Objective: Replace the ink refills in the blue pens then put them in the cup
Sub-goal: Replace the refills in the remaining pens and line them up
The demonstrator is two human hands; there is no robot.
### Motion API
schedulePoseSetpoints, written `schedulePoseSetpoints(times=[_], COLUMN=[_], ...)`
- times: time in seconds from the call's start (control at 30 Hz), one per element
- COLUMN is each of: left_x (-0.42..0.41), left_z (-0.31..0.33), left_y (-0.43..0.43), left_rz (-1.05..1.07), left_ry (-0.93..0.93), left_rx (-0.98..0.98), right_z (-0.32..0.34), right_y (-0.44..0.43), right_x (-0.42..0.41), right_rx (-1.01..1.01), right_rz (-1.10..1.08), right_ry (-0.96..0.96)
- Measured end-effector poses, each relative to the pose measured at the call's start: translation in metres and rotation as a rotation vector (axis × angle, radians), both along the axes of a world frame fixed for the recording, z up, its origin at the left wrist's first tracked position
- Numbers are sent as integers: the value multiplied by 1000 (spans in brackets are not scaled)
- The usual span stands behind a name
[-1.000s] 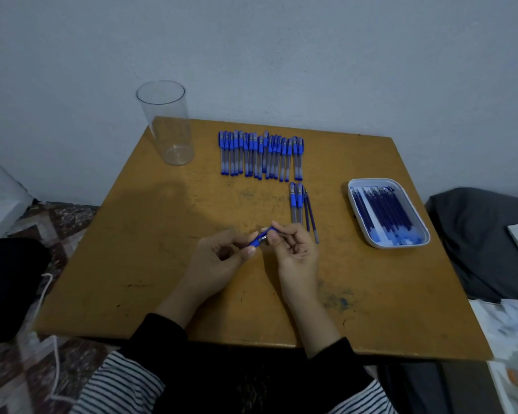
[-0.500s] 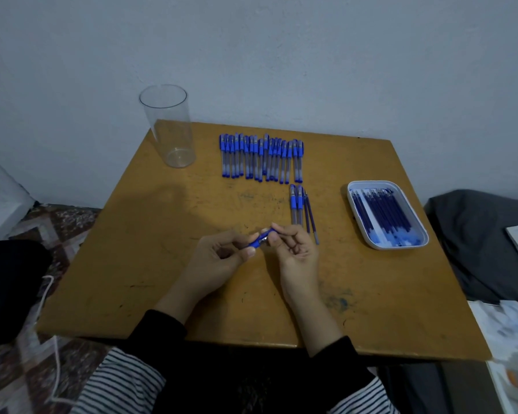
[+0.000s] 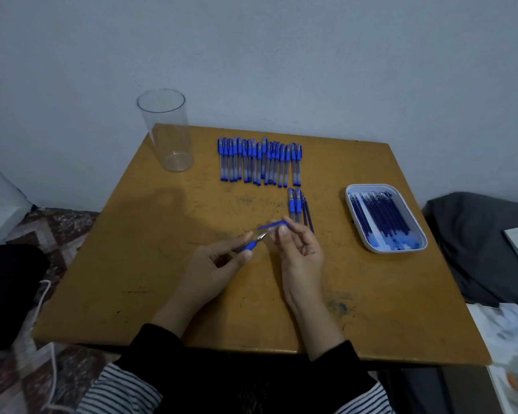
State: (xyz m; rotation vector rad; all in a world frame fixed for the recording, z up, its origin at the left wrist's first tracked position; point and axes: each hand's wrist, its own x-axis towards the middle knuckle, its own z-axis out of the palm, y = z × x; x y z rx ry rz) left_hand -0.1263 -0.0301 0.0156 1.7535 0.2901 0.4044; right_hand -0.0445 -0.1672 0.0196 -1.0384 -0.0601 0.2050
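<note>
The pen being worked on is in two pieces, held just above the middle of the table. The left hand pinches the front piece, the blue sleeve with the metal point, between thumb and fingers, so its grip is closed on this piece. The right hand pinches the pen body at its fingertips, and this grip is closed on a part too. The two pieces are just apart, the point turned toward the body. I judge the pen is unscrewed so that the old refill can come out. Whether a refill is inside the body I cannot tell, because the picture is blurred there.

Just behind the right hand lie two pens and some thin loose refills, probably put aside close to the work. Further back a row of pens lies side by side. The white tray on the right holds the new refills, in easy reach of the right hand. The clear cup stands upright at the far left corner, with no pen in it.
</note>
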Motion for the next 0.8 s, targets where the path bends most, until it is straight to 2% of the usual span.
schedulePoseSetpoints(times=[0.17,0.3,0.57,0.8], left_x=[0,2,5,2], left_z=[2,6,0,-2], left_y=[2,5,25,22], left_rz=[55,110,174,218], left_ry=[-21,-38,-33,-53], left_rx=[-45,-40,303,401], right_z=[-3,-1,-8,-14], right_y=[4,9,21,21], right_x=[1,4,8,9], right_rx=[-132,-415,-727,-899], right_rz=[-42,-31,50,-8], right_ry=[-43,-195,-368,-504])
